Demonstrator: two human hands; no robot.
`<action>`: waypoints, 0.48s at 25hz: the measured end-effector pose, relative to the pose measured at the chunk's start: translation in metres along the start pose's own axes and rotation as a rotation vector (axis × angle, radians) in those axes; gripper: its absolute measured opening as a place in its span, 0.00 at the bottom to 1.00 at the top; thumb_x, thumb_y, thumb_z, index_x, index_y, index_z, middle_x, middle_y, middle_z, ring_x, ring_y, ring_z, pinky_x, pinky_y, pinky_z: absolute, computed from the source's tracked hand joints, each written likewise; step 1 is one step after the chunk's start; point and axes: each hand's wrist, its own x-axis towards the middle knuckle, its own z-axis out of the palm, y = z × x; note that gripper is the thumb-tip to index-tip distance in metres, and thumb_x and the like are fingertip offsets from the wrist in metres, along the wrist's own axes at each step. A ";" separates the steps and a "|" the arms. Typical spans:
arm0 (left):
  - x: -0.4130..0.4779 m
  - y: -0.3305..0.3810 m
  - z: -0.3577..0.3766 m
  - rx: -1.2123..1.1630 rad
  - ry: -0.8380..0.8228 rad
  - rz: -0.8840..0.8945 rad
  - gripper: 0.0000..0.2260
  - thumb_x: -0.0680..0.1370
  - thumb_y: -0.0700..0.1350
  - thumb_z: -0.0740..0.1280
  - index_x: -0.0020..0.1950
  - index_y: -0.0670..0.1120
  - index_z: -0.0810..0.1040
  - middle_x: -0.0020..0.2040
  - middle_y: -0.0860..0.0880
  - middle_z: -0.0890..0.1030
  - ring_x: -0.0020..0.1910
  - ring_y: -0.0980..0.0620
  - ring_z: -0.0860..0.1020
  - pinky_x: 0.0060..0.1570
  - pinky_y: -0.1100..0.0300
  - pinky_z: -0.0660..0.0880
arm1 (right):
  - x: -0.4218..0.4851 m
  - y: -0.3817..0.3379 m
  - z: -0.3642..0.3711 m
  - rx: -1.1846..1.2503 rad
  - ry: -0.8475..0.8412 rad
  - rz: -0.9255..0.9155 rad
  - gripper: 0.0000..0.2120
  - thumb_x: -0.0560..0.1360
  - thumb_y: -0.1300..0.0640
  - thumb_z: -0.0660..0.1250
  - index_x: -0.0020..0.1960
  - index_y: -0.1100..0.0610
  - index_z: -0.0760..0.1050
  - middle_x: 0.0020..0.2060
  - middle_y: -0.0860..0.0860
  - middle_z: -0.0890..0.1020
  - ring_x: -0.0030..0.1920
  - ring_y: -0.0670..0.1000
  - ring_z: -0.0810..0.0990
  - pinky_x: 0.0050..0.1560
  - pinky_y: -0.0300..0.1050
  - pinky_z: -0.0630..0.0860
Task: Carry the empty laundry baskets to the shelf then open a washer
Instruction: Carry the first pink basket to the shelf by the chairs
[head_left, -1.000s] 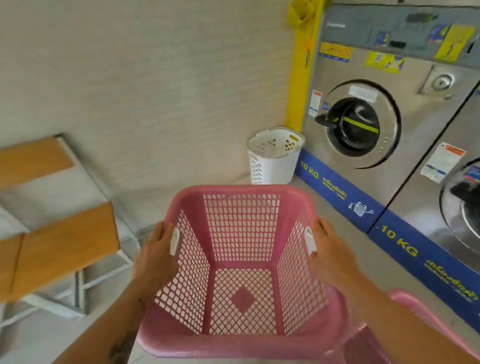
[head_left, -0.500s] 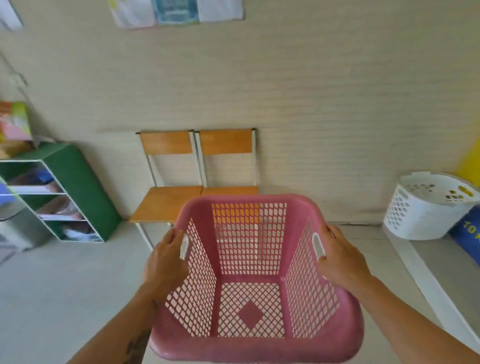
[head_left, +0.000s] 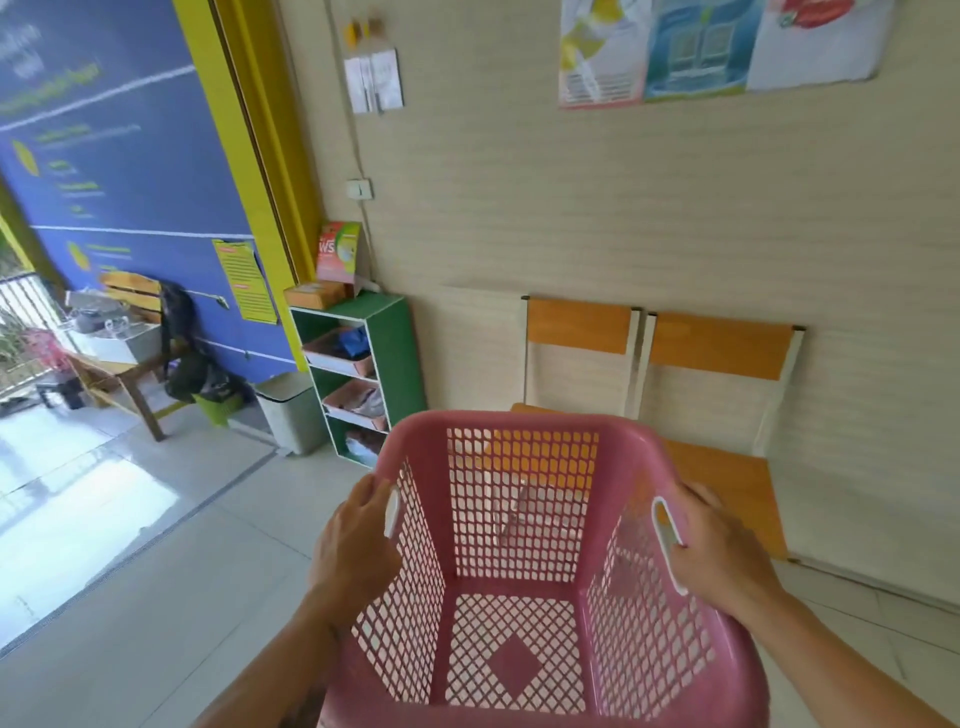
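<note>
While both hands grip its handles, pink basket (head_left: 519, 597) faces green shelf (head_left: 397, 353).

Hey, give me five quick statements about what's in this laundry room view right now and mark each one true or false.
1. Both hands grip the pink laundry basket by its side handles, left hand and right hand. True.
2. The basket holds folded clothes. False: it is empty, with the floor showing through its mesh.
3. A green shelf unit stands against the wall, left of the basket. True.
4. Two blue plastic stools sit by the wall. False: two chairs with orange wooden seats and backs stand side by side there.
5. A washer door hangs open ahead. False: no washer is in view.
</note>
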 end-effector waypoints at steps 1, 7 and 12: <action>0.016 -0.015 0.003 0.013 0.001 -0.009 0.28 0.70 0.45 0.71 0.69 0.52 0.70 0.62 0.54 0.74 0.52 0.50 0.78 0.43 0.60 0.74 | 0.020 -0.011 0.014 0.007 -0.007 -0.010 0.22 0.78 0.53 0.63 0.71 0.45 0.63 0.59 0.45 0.73 0.43 0.49 0.78 0.32 0.42 0.73; 0.152 -0.105 0.033 0.086 -0.001 -0.082 0.25 0.67 0.41 0.67 0.64 0.52 0.72 0.60 0.54 0.75 0.48 0.49 0.79 0.40 0.58 0.75 | 0.177 -0.070 0.099 0.099 -0.049 -0.064 0.22 0.79 0.52 0.61 0.72 0.47 0.63 0.61 0.45 0.73 0.44 0.50 0.78 0.35 0.48 0.80; 0.265 -0.170 0.048 0.126 0.018 -0.155 0.26 0.65 0.39 0.67 0.62 0.53 0.71 0.61 0.54 0.74 0.48 0.47 0.79 0.38 0.56 0.75 | 0.301 -0.127 0.149 0.074 -0.145 -0.066 0.36 0.75 0.57 0.67 0.78 0.46 0.54 0.66 0.46 0.70 0.34 0.45 0.78 0.22 0.33 0.66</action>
